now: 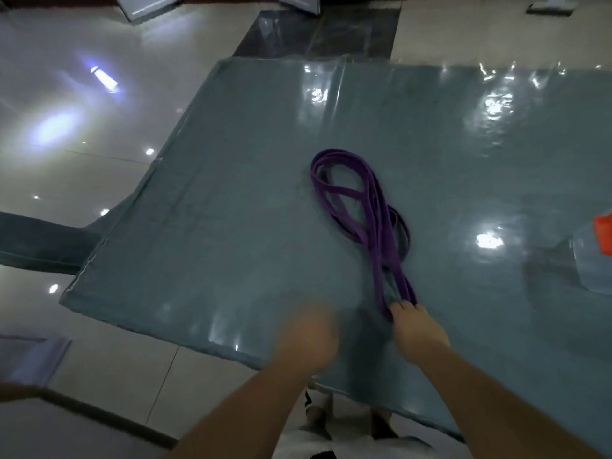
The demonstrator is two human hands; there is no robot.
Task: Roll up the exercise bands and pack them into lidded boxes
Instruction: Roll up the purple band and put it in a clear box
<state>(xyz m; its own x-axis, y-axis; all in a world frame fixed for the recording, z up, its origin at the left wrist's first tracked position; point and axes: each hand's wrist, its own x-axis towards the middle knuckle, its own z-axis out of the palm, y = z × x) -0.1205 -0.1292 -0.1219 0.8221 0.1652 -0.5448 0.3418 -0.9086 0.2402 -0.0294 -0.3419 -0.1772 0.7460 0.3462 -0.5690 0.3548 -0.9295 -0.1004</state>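
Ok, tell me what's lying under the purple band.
The purple band lies in loose loops on the glossy grey-blue table cover; cover shows through the loops. The right hand grips its near end. What the cover hides beneath cannot be seen.

On the glossy grey-green table, the right hand pinches the near end of a looped purple exercise band. The blurred left hand hovers at its nine o'clock.
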